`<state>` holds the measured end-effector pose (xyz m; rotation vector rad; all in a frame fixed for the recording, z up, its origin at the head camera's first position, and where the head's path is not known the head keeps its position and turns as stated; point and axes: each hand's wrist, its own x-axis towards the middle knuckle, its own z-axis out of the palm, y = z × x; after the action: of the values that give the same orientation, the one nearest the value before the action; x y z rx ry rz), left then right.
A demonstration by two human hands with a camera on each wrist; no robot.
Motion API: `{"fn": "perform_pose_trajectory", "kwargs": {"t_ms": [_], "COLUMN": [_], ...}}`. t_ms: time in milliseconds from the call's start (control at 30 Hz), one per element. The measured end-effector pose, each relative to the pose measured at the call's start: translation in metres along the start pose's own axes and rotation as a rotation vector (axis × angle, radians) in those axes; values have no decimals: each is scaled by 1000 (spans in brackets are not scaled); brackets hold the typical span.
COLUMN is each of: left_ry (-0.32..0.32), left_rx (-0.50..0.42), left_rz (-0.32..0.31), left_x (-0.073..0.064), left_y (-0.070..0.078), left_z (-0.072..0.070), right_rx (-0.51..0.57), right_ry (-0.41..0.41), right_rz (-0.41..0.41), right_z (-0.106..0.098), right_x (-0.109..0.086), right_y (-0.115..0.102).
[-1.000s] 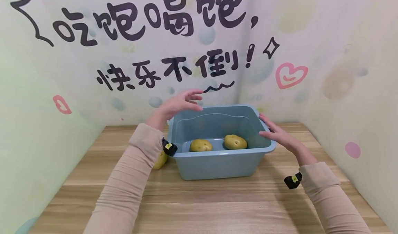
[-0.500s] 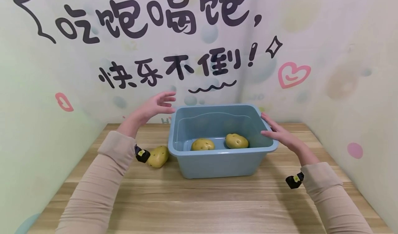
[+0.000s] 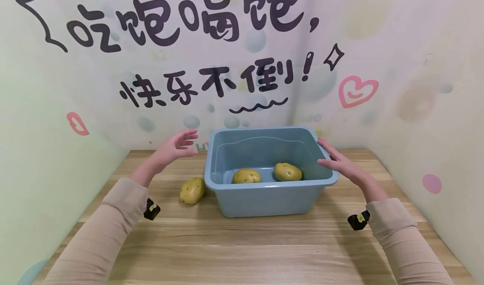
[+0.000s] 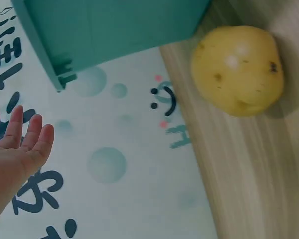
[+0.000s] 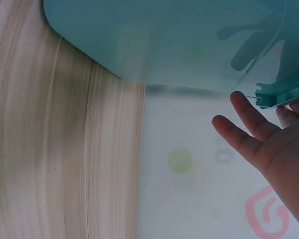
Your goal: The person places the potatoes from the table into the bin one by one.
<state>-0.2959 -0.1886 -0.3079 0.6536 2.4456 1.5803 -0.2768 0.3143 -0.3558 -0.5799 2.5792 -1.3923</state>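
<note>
In the head view a blue plastic tub [image 3: 264, 199] stands on the table with two potatoes inside, a left one [image 3: 246, 176] and a right one [image 3: 288, 172]. Outside, against its left side, lies a third potato [image 3: 192, 190], also large in the left wrist view [image 4: 238, 70]. My left hand [image 3: 172, 149] hovers empty beyond this potato, left of the tub, fingers extended and apart. On the tub's right rim rests my right hand [image 3: 342, 165], with the thumb across the rim. The right wrist view shows two straight fingers [image 5: 249, 122] of this hand below the rim.
The wooden table [image 3: 264, 251] ends at a back wall [image 3: 170, 121] printed with black characters and pink hearts. Side walls flank it at left and right. Black wrist cameras sit on both sleeves, one by the left cuff [image 3: 151, 209].
My left hand has moved from above the tub's left rim leftward and down, uncovering the potato outside. The right hand stays on the rim; the view has shifted slightly.
</note>
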Motion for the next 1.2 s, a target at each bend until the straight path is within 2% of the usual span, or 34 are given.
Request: {"fn": "perform_pose_trajectory", "kwargs": {"t_ms": [200, 400, 700, 1000, 1200], "left_ry": [11, 11, -15, -69, -74], "left_rx": [-34, -33, -23, -13, -18], "left_rz": [1, -25, -71, -117, -104], "left_x": [-8, -15, -27, -35, -38], "left_y": [-17, -33, -65, -92, -105], "left_z": [0, 3, 13, 16, 19], "right_rx": [-4, -3, -9, -15, -10], "right_ry": [-1, 0, -2, -4, 0], "right_rz": [10, 12, 19, 18, 16], "right_z": [0, -1, -1, 0, 0], "right_x": [0, 1, 1, 1, 0], "right_y": [0, 1, 1, 1, 1]}}
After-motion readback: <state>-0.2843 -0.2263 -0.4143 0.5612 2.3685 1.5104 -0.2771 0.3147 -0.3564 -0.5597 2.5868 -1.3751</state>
